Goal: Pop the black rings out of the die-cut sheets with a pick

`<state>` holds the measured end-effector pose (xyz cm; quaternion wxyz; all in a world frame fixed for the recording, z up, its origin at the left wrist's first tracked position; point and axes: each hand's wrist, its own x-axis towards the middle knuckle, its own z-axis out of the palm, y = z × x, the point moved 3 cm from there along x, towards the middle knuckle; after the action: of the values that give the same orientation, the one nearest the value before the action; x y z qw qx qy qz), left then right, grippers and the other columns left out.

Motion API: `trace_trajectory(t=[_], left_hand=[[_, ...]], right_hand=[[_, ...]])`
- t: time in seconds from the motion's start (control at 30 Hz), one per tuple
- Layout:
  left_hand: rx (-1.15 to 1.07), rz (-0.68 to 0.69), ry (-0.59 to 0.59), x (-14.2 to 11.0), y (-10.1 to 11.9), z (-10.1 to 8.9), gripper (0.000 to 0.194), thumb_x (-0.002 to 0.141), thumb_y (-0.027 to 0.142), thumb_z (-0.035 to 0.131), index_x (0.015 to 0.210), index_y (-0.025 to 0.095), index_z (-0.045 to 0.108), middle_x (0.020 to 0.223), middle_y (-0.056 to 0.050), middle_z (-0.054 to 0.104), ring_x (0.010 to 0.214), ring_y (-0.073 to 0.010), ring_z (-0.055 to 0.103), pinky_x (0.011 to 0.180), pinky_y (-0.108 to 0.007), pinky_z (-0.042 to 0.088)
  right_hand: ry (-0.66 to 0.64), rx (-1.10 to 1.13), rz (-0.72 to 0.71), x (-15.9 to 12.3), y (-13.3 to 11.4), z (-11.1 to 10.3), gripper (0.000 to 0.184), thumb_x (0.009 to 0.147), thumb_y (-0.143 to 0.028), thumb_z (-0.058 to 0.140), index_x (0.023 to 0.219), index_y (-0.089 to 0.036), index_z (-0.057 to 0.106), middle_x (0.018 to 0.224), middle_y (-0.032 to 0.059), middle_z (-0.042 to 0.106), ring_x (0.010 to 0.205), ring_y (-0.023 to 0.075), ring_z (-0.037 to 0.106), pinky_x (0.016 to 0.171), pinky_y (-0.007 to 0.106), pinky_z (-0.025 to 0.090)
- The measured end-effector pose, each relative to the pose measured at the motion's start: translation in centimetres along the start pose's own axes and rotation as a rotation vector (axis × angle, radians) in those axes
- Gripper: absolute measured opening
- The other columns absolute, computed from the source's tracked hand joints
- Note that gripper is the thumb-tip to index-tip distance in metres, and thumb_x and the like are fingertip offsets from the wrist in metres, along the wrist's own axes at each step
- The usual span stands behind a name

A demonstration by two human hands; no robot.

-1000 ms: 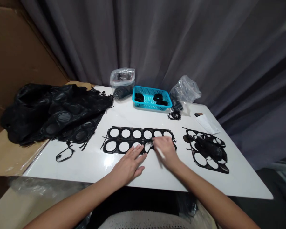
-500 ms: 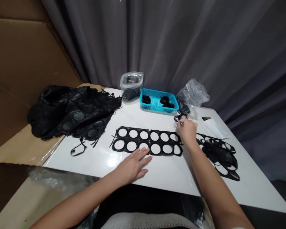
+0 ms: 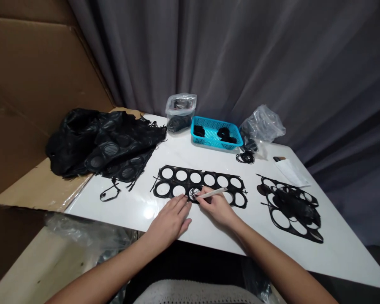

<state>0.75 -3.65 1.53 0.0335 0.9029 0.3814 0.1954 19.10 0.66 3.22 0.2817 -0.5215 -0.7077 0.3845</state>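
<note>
A flat black rubber sheet (image 3: 202, 178) with two rows of round holes lies on the white table. My left hand (image 3: 171, 217) rests flat with its fingers stretched out, the tips on the sheet's front edge. My right hand (image 3: 218, 207) is closed around a slim whitish pen-like tool (image 3: 213, 193); the exact kind of tool does not show. Its lower end points at a front-row hole, where thin black lines, perhaps a ring (image 3: 194, 192), show. My fingers partly hide that spot. Behind the sheet, thin black rings (image 3: 245, 158) lie in a small heap.
A turquoise basket (image 3: 217, 145) with black pieces stands behind, between a clear tub (image 3: 181, 114) and a clear plastic bag (image 3: 264, 124). Black sheets are piled left (image 3: 107, 143); holed scraps (image 3: 296, 207) lie right, near white paper (image 3: 293, 172). Cardboard (image 3: 34, 84) rises at the left.
My right hand has moved from the heap of rings left and towards me to the sheet's front row, carrying the tool. My left hand has shifted slightly left and stays flat.
</note>
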Motion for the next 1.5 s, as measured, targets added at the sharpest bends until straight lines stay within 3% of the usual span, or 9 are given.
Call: trace_trajectory(t=[0.3,0.43,0.57,0.77,0.87,1.0,1.13,1.3,1.5], left_hand=[[-0.012,-0.022,-0.041,0.3,0.1,0.0,0.042,0.097,0.027,0.055,0.135,0.011,0.053,0.135,-0.016,0.059,0.130,-0.0330,0.049,0.105,-0.049,0.044],[-0.029,-0.023,-0.035,0.4,0.1,-0.1,0.041,0.096,0.026,0.055,0.135,0.013,0.053,0.133,-0.015,0.060,0.130,-0.0329,0.049,0.105,-0.048,0.043],[-0.028,-0.018,-0.031,0.6,0.1,-0.2,0.039,0.095,0.024,0.054,0.133,0.014,0.054,0.130,-0.015,0.062,0.126,-0.0332,0.052,0.104,-0.049,0.043],[-0.027,-0.011,-0.047,0.4,0.1,-0.3,0.041,0.092,0.022,0.056,0.132,0.014,0.054,0.133,-0.015,0.060,0.126,-0.0330,0.052,0.104,-0.048,0.042],[-0.051,-0.007,-0.064,0.8,-0.1,-0.9,0.035,0.093,0.023,0.056,0.127,0.015,0.057,0.128,-0.013,0.063,0.121,-0.0318,0.055,0.102,-0.048,0.044],[-0.098,-0.069,-0.043,2.7,-1.3,-1.6,0.030,0.094,0.025,0.055,0.123,0.018,0.060,0.118,-0.010,0.064,0.110,-0.0280,0.059,0.097,-0.045,0.048],[-0.047,-0.085,-0.002,4.6,-2.8,-0.6,0.042,0.095,0.028,0.056,0.135,0.014,0.053,0.138,-0.015,0.056,0.134,-0.0318,0.047,0.111,-0.049,0.040],[-0.009,-0.073,-0.067,4.5,-3.5,1.2,0.046,0.097,0.032,0.055,0.139,0.014,0.050,0.146,-0.016,0.051,0.142,-0.0323,0.040,0.116,-0.052,0.031],[-0.014,-0.105,-0.074,4.1,-3.3,1.3,0.047,0.097,0.033,0.055,0.142,0.019,0.049,0.149,-0.013,0.049,0.144,-0.0333,0.036,0.117,-0.056,0.027]], right_hand=[[0.045,-0.147,-0.103,-0.3,0.2,0.4,0.016,0.094,-0.025,0.054,0.078,-0.022,0.057,0.087,0.0019,0.066,0.086,0.0203,0.059,0.081,0.035,0.042],[0.022,-0.379,-0.335,-1.4,-0.8,1.2,0.011,0.094,-0.015,0.051,0.089,-0.021,0.059,0.097,0.0070,0.070,0.094,0.0237,0.059,0.084,0.040,0.039],[-0.003,-0.646,-0.556,-0.9,-1.2,1.0,0.021,0.087,-0.006,0.051,0.102,-0.018,0.059,0.114,0.0145,0.069,0.107,0.0290,0.057,0.090,0.046,0.035],[0.443,-0.797,-0.094,5.4,2.7,-7.3,0.013,0.091,-0.016,0.045,0.084,-0.019,0.055,0.081,0.0110,0.067,0.085,0.0273,0.059,0.081,0.040,0.035],[0.487,-0.610,0.033,6.9,3.7,-9.5,0.012,0.090,-0.024,0.048,0.079,-0.021,0.053,0.076,0.0074,0.066,0.077,0.0249,0.059,0.074,0.034,0.037],[0.278,-0.204,0.062,6.6,2.9,-6.9,0.020,0.089,-0.035,0.052,0.073,-0.023,0.052,0.073,0.0014,0.066,0.071,0.0204,0.059,0.068,0.029,0.040],[0.069,-0.047,-0.051,5.9,1.6,-3.0,0.018,0.089,-0.033,0.054,0.075,-0.022,0.055,0.082,0.0004,0.068,0.075,0.0182,0.060,0.072,0.028,0.043],[0.017,-0.022,-0.112,5.9,2.1,-1.9,0.014,0.090,-0.030,0.054,0.078,-0.022,0.058,0.085,0.0011,0.066,0.083,0.0191,0.062,0.080,0.031,0.045],[0.002,0.010,-0.091,5.9,2.3,-1.9,0.014,0.091,-0.030,0.055,0.079,-0.022,0.057,0.086,0.0008,0.067,0.084,0.0186,0.062,0.080,0.031,0.045]])
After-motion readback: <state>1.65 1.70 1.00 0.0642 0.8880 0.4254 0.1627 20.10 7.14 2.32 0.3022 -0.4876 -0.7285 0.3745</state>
